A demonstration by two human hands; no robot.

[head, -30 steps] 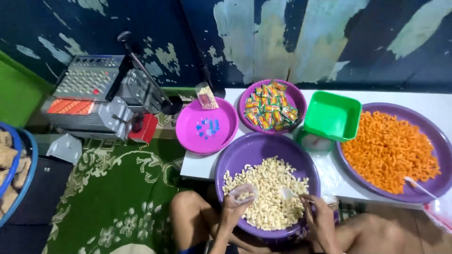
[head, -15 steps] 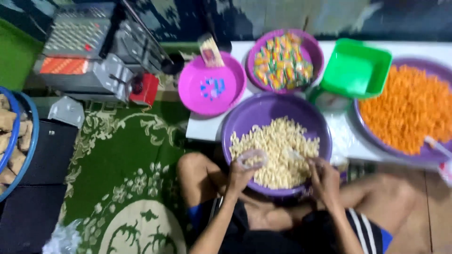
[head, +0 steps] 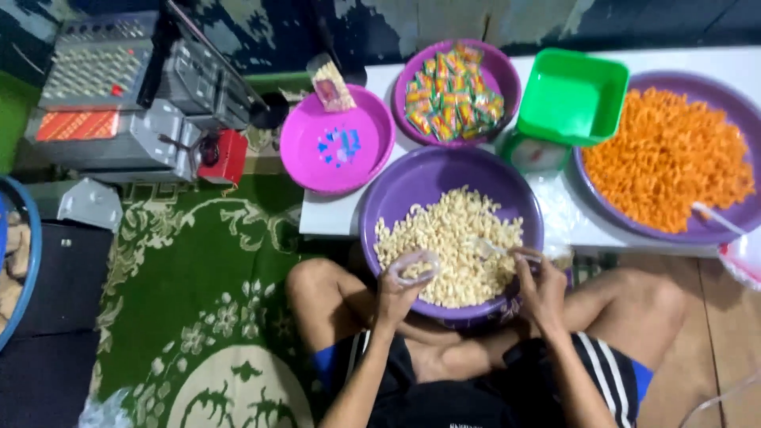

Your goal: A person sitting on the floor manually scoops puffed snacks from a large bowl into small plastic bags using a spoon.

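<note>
I sit cross-legged with a purple basin (head: 396,190) of pale puffed snacks (head: 452,238) over my lap. My left hand (head: 394,296) holds a small clear plastic bag (head: 412,265) open-mouthed at the basin's near rim. My right hand (head: 541,285) grips a white plastic spoon (head: 493,249) whose bowl lies in the pale snacks.
On the low white table (head: 321,222) stand a pink basin (head: 372,150) with small blue bits, a purple bowl of wrapped sachets (head: 453,93), a green tub (head: 572,97) on a scale, and a big purple tray of orange snacks (head: 662,158). A sealing machine (head: 119,103) sits left on green carpet (head: 198,293).
The view has tilted down, so my legs and shorts show more. My hands stay at the basin's near rim with bag and spoon, the spoon shifting slightly in the snacks.
</note>
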